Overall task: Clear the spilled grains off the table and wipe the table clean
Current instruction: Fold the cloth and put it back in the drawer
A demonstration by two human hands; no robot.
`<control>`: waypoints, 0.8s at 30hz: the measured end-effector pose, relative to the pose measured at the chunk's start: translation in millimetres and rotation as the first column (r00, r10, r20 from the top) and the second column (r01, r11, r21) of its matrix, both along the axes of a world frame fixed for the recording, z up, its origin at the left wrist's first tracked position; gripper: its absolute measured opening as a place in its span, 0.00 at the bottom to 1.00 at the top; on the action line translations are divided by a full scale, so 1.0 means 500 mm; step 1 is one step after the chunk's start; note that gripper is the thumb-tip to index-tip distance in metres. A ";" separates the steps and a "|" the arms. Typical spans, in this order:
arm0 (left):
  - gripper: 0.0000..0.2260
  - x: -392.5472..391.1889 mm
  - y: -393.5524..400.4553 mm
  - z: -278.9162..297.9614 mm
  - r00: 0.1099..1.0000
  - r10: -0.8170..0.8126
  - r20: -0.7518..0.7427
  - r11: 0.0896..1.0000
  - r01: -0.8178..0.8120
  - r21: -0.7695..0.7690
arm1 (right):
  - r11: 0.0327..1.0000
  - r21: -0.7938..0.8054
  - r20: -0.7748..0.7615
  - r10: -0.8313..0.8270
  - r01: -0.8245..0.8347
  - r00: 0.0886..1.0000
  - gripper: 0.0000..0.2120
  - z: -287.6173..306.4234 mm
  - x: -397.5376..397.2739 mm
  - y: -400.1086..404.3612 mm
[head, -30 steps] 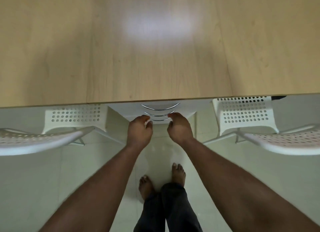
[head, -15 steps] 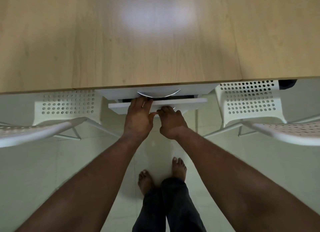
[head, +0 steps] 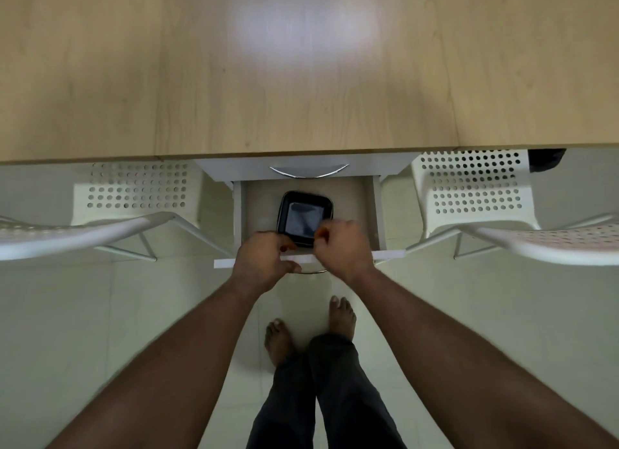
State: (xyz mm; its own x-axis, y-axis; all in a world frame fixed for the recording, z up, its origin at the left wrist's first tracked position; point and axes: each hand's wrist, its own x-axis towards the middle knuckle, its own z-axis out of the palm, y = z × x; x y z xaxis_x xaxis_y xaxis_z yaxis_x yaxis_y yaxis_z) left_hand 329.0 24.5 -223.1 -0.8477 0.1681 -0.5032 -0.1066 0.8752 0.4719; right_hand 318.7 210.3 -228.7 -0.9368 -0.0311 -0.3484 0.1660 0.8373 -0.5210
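**Both hands at the open drawer under the worktop**

One light wood-grain worktop (head: 301, 80) fills the upper half of the view, with a pale glare patch near its middle; no grains can be made out on the part that shows. Below its near edge sits one white drawer unit. Two curved chrome handles show: one on the closed upper drawer front (head: 308, 171), the other only as a sliver below the pulled-out white drawer (head: 375, 210). One black square tray with rounded corners and a glossy base (head: 303, 210) lies inside that open drawer, near its front. Two white perforated metal chairs stand either side, one at the left (head: 134, 194) and one at the right (head: 475, 187).

The left hand (head: 264, 259) lies over the drawer's front edge, fingers curled down at the tray's near left corner; whether it grips the tray or the drawer front cannot be told. The right hand (head: 341, 244) is blurred, fingers bent with thumb and forefinger close together over the tray's near right rim; contact is unclear.

Two bare feet stand on the pale tiled floor (head: 67, 314) below.
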 end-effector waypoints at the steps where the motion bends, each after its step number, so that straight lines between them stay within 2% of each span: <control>1: 0.25 0.006 -0.003 -0.002 1.000 0.010 0.026 1.000 -0.010 0.005 | 0.996 -0.018 0.041 -0.091 0.092 0.995 0.08 -0.004 -0.014 0.002; 4: 0.33 0.025 -0.011 -0.006 0.993 0.061 0.101 0.998 -0.064 0.027 | 0.959 0.047 0.292 -0.280 0.279 0.915 0.15 -0.019 -0.053 0.000; 6: 0.36 0.035 -0.016 -0.010 0.990 0.065 0.123 0.998 -0.067 0.016 | 0.948 0.098 0.432 -0.315 0.303 0.845 0.14 -0.040 -0.063 -0.010; 8: 0.35 0.042 -0.020 -0.011 0.992 0.052 0.116 0.999 -0.050 -0.019 | 0.943 0.101 0.480 -0.326 0.318 0.814 0.12 -0.067 -0.061 -0.021; 13: 0.24 0.059 -0.006 0.012 1.000 -0.025 -0.008 0.967 0.022 -0.254 | 0.907 0.094 0.462 -0.405 0.410 0.789 0.12 -0.087 -0.048 -0.015; 17: 0.22 0.065 0.007 0.013 0.998 0.008 -0.060 0.940 -0.028 -0.341 | 0.927 0.058 0.409 -0.360 0.370 0.839 0.09 -0.053 -0.052 0.008; 21: 0.24 0.056 0.022 0.009 0.979 0.192 -0.063 0.917 -0.202 -0.343 | 0.948 0.038 0.271 -0.314 0.316 0.910 0.05 0.015 -0.073 0.033; 24: 0.22 0.054 0.040 0.001 0.880 0.474 -0.033 0.859 -0.471 -0.200 | 0.946 0.009 0.223 -0.317 0.323 0.922 0.02 0.065 -0.082 0.049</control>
